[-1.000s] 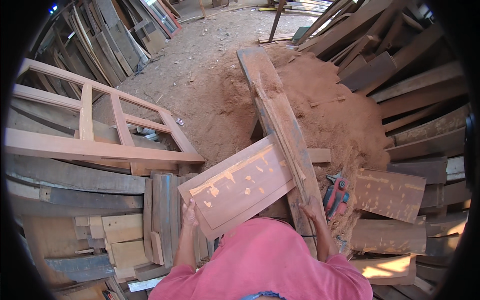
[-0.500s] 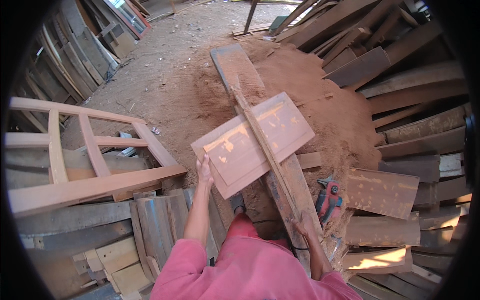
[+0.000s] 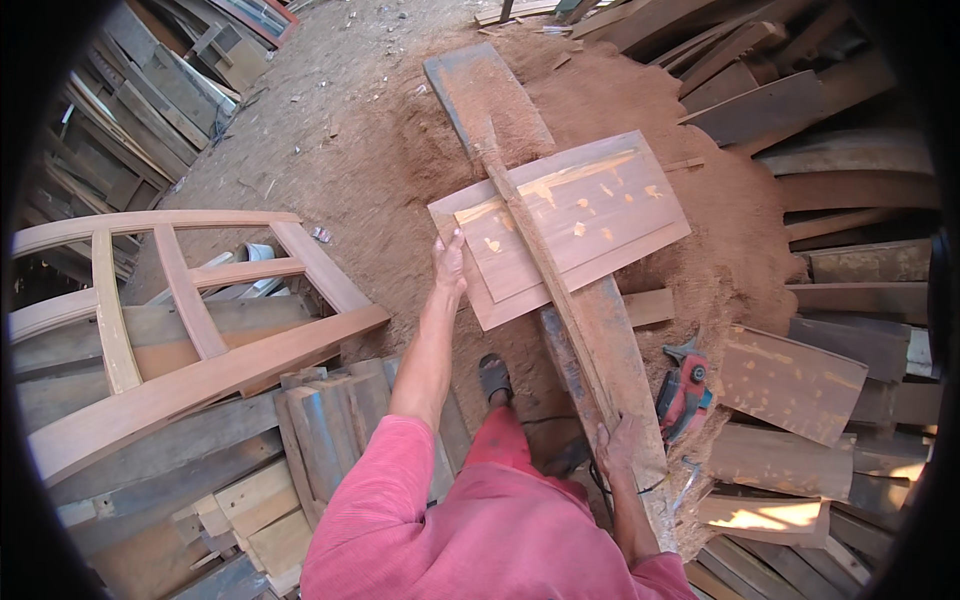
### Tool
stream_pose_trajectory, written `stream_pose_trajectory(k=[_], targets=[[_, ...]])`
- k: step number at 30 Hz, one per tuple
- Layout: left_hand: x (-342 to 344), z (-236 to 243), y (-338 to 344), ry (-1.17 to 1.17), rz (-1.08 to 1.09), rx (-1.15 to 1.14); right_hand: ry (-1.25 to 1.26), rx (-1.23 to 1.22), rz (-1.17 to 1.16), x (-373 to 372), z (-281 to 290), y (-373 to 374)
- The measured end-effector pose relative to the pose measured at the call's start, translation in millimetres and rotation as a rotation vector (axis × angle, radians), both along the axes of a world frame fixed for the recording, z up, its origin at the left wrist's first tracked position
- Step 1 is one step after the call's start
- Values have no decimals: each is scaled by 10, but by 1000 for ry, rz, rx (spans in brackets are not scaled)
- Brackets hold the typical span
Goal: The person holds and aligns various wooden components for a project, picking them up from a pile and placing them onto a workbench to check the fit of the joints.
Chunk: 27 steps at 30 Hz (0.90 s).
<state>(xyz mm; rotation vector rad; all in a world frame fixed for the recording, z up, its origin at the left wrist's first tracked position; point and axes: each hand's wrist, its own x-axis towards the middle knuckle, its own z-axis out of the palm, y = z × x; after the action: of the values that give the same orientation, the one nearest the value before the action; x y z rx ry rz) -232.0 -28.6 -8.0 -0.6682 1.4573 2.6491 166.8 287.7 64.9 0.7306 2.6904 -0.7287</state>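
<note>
Head view: our left hand (image 3: 449,262) fingers clamp the wooden panel (image 3: 565,222), now pushed farther away; right hand (image 3: 617,447) fingers grip the long plank (image 3: 600,330).

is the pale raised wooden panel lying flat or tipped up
Flat: the pale raised wooden panel lies across the long plank, left hand on its edge.

The panel (image 3: 575,215) is a rectangular wooden board with a raised centre field and a lighter, bevelled border, marked by pale patches of filler across its reddish face. It lies flat and skewed across a long plank (image 3: 600,340), its left edge held by the left hand (image 3: 450,262). A thin strip (image 3: 545,275) runs diagonally over the panel, its near end under the right hand (image 3: 617,450). The plank is worn, reddish, dusted with sawdust.
</note>
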Motion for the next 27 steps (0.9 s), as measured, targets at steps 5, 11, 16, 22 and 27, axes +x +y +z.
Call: stream_pose_trajectory(k=[5, 11, 16, 22, 27], targets=[[-75, 188, -143, -179, -123, 21, 32, 328, 170, -311, -9, 27], [-187, 148, -339, -315, -244, -86, 141, 315, 205, -380, -128, 333], [51, 226, -299, -367, -287, -105, 98, 261, 184, -337, -135, 353], [737, 247, -169, -363, -381, -198, 72, 251, 141, -384, -74, 321], [1257, 249, 62, -356, -363, -243, 90, 295, 167, -372, -134, 309]])
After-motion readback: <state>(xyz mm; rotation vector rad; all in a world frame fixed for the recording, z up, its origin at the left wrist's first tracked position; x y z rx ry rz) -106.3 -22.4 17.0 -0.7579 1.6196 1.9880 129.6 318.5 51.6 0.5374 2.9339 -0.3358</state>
